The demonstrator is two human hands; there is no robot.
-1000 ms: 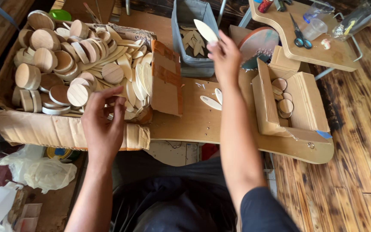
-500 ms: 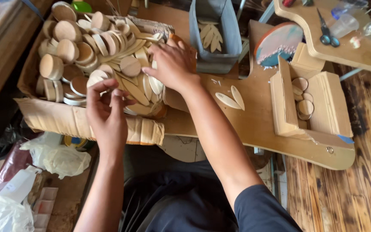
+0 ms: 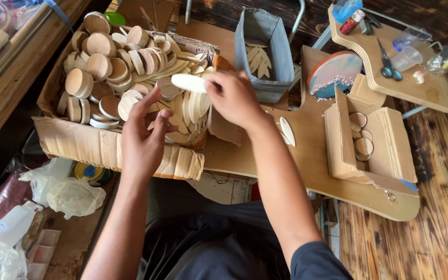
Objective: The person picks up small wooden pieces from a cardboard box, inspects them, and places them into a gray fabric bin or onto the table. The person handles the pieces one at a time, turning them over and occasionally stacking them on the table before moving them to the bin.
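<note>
pale, smooth wood throughout: leaf-shaped blank (image 3: 189, 83), flat and pointed-oval, pinched at one end between thumb and fingers of right hand (image 3: 234, 98), just left of frame centre, upper half. held roughly level above the right part of cardboard box (image 3: 79, 142). left hand (image 3: 143, 137) below and left of it, half open, fingers spread and loosely curled, thumb raised toward the blank; gripping nothing visible, fingertips near the loose pieces at the box's front edge.

box in upper left of frame: soft, creased brown cardboard with folded-down flaps, filled with round wooden discs (image 3: 99, 67), thick, sanded, light tan, stacked on edge and flat, plus more leaf blanks (image 3: 193, 106) packed upright at the right side.

upper centre: grey fabric bin (image 3: 265, 49), rectangular, holding further leaf shapes. right of centre: plywood work board (image 3: 307, 166) with rounded corners, one loose leaf piece (image 3: 287, 130) lying flat on it beside the right forearm. on the board's right part, small open cardboard box (image 3: 369, 137) containing a few discs. behind it, round plaque (image 3: 334, 72), teal and pink, rough-textured. upper right: curved plywood shelf (image 3: 421, 88) carrying scissors (image 3: 386, 62) with blue handles and clear plastic cup (image 3: 404, 58). lower left: crumpled white plastic bags (image 3: 68, 194). floor at right: dark, scorched-grain wooden planks (image 3: 442, 171).
</note>
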